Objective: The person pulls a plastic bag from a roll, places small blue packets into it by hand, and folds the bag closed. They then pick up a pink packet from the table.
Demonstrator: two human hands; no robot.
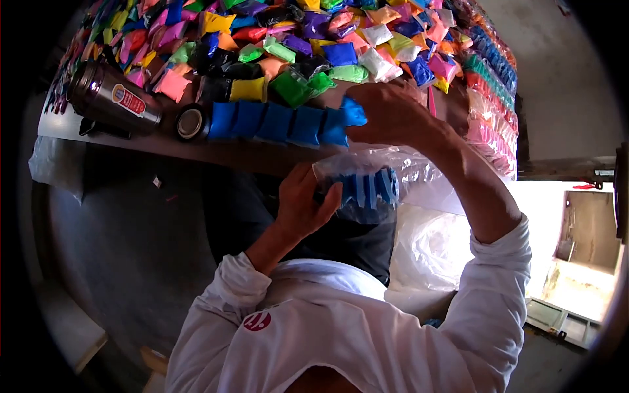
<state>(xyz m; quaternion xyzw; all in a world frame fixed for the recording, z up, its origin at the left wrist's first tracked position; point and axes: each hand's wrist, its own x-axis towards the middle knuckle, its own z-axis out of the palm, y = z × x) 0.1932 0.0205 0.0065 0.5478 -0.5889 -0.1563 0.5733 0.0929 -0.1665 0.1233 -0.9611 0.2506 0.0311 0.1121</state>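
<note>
Fingers, right hand [388,110]: pinched on blue packet [354,112] at blue row's [273,122] end, worktop [262,152] edge. Left hand [303,206]: fingers curled on clear bag [360,213] of like packets [371,188]. Possible spill, if left grip slackens.

The left hand [301,204] holds a clear bag [364,213], the right hand [385,114] a blue packet [354,112].

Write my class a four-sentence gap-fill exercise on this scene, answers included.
A blue packet is pinched in the person's ____ hand.
The left hand holds a clear bag of packets coloured ____.
The thermos is on the picture's ____ side.
Both sleeves are coloured ____.

Missing words: right; blue; left; white.
</note>
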